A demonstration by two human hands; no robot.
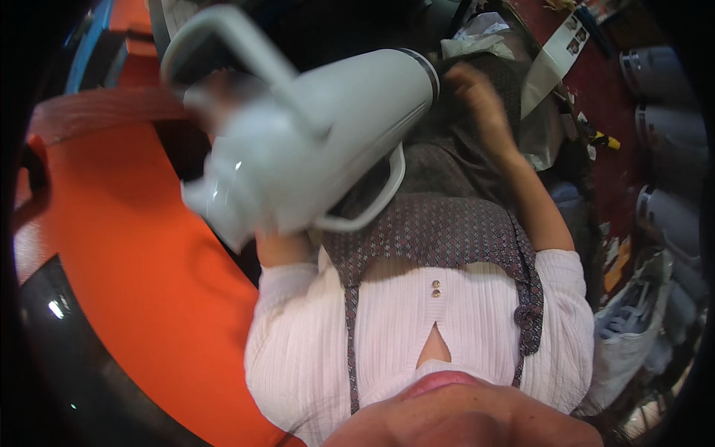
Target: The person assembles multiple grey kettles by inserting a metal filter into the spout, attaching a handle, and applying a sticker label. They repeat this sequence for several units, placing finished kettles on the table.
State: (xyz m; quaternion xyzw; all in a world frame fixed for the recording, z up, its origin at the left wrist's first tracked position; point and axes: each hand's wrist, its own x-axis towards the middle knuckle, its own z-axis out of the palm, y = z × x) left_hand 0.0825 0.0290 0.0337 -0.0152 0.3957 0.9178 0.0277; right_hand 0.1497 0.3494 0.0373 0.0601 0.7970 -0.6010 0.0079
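A glossy white thermos jug point(335, 119) lies tilted across the front of my body in mid-air. Its spout end points lower left and its silver-banded base upper right. One looped handle rises at the top left; another curves out below the body. My left forearm passes behind the jug, and my left hand point(214, 100) shows only as a blur by the upper loop, closed on the jug, with most of its fingers hidden. Beside the base is my right hand point(477, 93), smeared by motion; whether it touches the jug is unclear. A dark patterned apron point(439, 223) covers my lap.
At the left lies a wide orange surface point(141, 253), with a shiny black rounded object point(67, 335) near it. More white jugs point(663, 134) stand along the right. Clear plastic bags point(633, 320), a printed sheet point(555, 63) and a yellow item point(607, 141) lie around the red floor point(607, 89).
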